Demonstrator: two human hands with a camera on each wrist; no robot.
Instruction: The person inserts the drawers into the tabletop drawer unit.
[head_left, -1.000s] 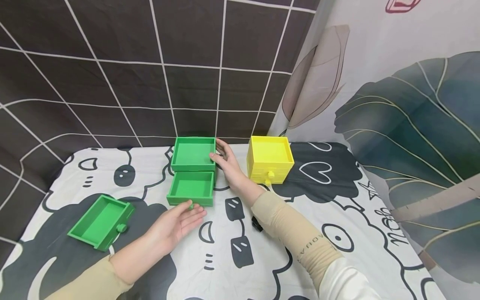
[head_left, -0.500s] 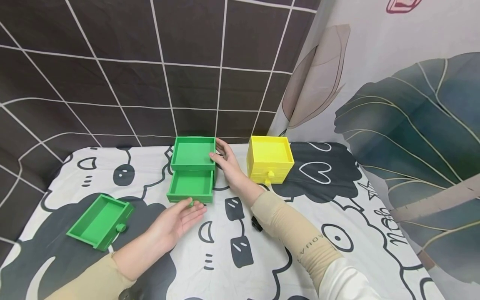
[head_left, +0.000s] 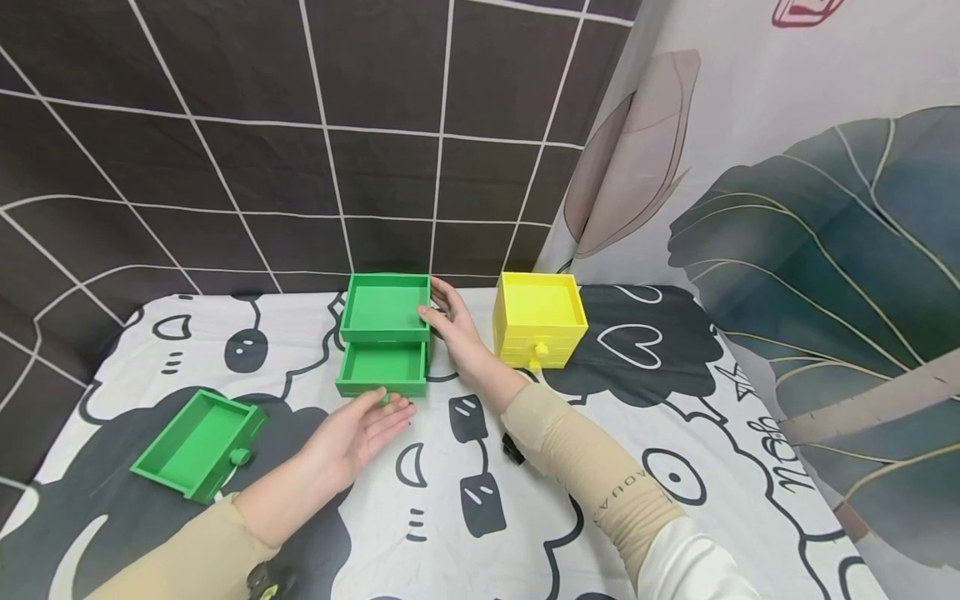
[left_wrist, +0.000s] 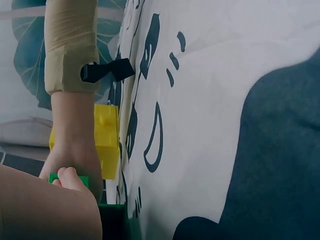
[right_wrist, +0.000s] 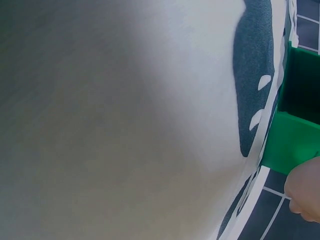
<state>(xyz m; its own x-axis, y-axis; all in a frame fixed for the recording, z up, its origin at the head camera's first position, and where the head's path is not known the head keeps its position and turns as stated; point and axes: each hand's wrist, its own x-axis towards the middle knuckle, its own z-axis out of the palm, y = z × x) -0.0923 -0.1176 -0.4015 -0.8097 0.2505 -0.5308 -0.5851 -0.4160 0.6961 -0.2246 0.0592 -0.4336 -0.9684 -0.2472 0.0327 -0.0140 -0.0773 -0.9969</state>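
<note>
One cabinet [head_left: 386, 304], its drawer [head_left: 386, 364] and the loose drawer [head_left: 197, 446] are green, the other cabinet [head_left: 542, 298] yellow. The cloth [head_left: 551, 479] has a white, dark grey and black cartoon pattern. White gridlines cross the dark brown backdrop [head_left: 382, 67].

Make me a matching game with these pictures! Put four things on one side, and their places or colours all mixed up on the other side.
Things:
1. Left hand
2. Right hand
3. Loose drawer
4. Cabinet on the right

Places and colours:
A. Yellow, with round knobs at the front
B. At the knob of the partly open drawer
C. Lying on the patterned cloth, apart from both cabinets
D. On the right side of the green cabinet

Right pairs: 1-B, 2-D, 3-C, 4-A
</note>
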